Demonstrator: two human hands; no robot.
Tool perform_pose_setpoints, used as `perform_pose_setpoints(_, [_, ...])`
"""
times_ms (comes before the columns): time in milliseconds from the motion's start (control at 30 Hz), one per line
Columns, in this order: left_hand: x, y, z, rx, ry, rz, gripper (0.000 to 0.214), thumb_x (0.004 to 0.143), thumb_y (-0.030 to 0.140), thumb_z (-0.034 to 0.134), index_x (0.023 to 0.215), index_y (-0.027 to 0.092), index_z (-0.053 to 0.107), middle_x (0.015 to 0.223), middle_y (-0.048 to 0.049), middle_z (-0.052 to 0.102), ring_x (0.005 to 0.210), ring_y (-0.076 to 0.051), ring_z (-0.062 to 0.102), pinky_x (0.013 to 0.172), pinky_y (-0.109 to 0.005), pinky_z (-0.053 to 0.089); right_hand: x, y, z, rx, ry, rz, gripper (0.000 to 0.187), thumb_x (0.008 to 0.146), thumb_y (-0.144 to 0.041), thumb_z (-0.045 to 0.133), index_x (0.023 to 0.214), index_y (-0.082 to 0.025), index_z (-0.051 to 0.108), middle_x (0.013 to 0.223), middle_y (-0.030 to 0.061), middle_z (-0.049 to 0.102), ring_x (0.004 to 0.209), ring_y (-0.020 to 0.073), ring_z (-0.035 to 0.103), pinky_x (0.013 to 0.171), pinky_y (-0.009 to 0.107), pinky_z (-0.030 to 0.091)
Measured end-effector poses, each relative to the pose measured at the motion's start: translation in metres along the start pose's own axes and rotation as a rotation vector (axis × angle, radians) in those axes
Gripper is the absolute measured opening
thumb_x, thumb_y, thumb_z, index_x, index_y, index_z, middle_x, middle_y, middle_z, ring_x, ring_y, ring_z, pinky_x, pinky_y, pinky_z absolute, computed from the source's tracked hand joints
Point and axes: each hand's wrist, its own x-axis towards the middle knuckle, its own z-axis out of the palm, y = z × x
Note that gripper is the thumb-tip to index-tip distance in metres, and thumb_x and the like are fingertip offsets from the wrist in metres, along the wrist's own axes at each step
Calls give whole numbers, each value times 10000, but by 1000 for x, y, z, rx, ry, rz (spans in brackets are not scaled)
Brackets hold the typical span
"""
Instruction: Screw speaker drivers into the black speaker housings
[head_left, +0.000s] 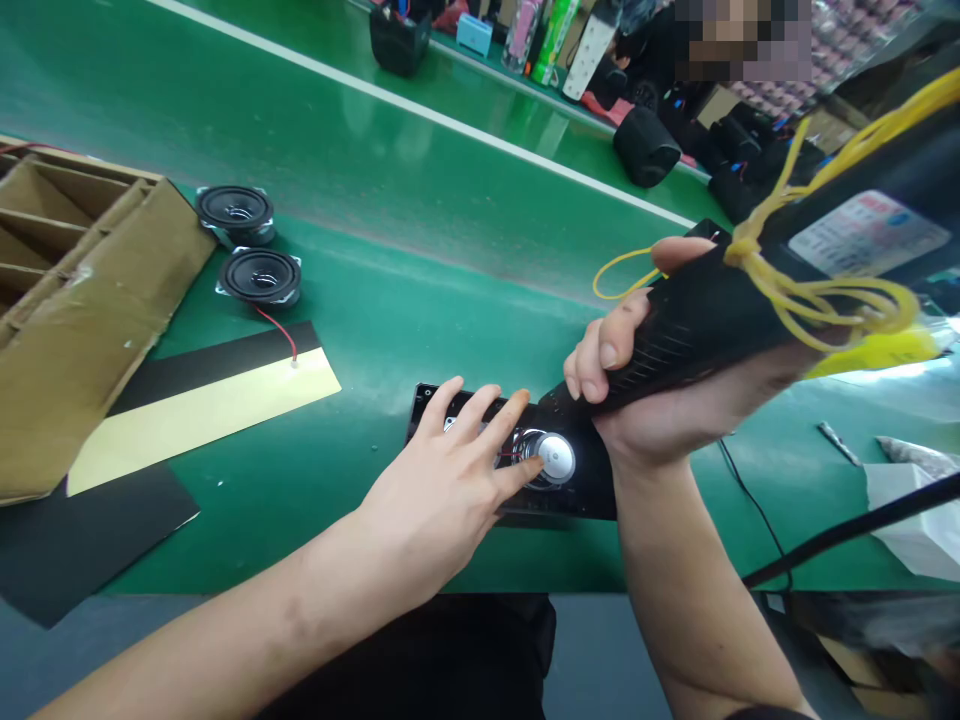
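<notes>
My left hand lies spread over a long black speaker panel near the table's front edge. Its fingers rest on the panel, with the thumb against a small speaker driver that has a round silver back. Wrapped round the thick black body of an electric screwdriver is my right hand. The tool slants down to the left, and its narrow end meets the panel just above the silver driver. Yellow string is tied round the tool. My left fingers hide part of the panel's left half.
Two black speakers stand beside a divided cardboard box on the left. A yellow-and-black sheet lies before them. A black cable crosses the right side. Beyond the white line, a black cylinder and a person are at the back.
</notes>
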Motion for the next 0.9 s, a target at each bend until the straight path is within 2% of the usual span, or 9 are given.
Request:
perform_pose_setpoints(167, [2,-2,-4,-12,-21,5,533,932,361,734,1462,346,675,1689,-170,458,1525,-432,440,1243,-720,297,-2,6,0,31,-87,-29,768,936,-920,442,1063,-237,770,560,-32,551,313,96,350,289,210,264])
perform_pose_setpoints(267, [2,-3,-5,-16,-24,4,549,932,364,726,1477,346,664,1667,-178,475,1520,-432,438,1237,-721,308,-3,9,-4,20,-127,-15,749,930,-905,470,1069,-231,768,572,-36,556,312,100,347,271,221,290])
perform_pose_setpoints(400, [1,-2,-4,-18,-16,4,536,930,379,731,1463,363,676,1671,-181,466,1515,-435,444,1235,-726,312,-5,8,-9,52,-170,23,718,911,-884,527,1082,-227,762,592,-41,567,320,104,368,276,231,333])
perform_pose_setpoints(567, [0,-2,-2,-28,-18,-13,525,925,377,735,1448,370,687,1680,-176,455,1512,-444,449,1246,-726,303,-6,2,-8,58,-199,105,641,897,-831,638,1070,-227,764,629,-24,633,361,120,458,317,243,403])
perform_pose_setpoints(667, [1,-3,-2,-43,-21,-15,537,909,380,749,1442,369,691,1672,-177,458,1519,-444,440,1260,-724,284,-6,3,-7,59,-238,74,689,840,-864,665,1078,-224,760,606,-30,626,332,118,430,285,248,379])
perform_pose_setpoints(800, [1,-2,-2,-45,-10,-17,536,892,386,773,1424,379,704,1650,-168,483,1509,-433,454,1261,-720,290,-6,6,-6,60,-215,89,713,818,-903,638,1045,-236,747,582,-39,620,307,113,401,260,239,347])
perform_pose_setpoints(900, [0,-2,-1,-36,-5,-14,557,882,380,781,1433,372,697,1633,-172,502,1520,-434,441,1249,-717,313,-7,2,-4,71,-178,176,689,831,-880,677,1066,-239,769,614,-30,649,354,126,474,314,240,397])
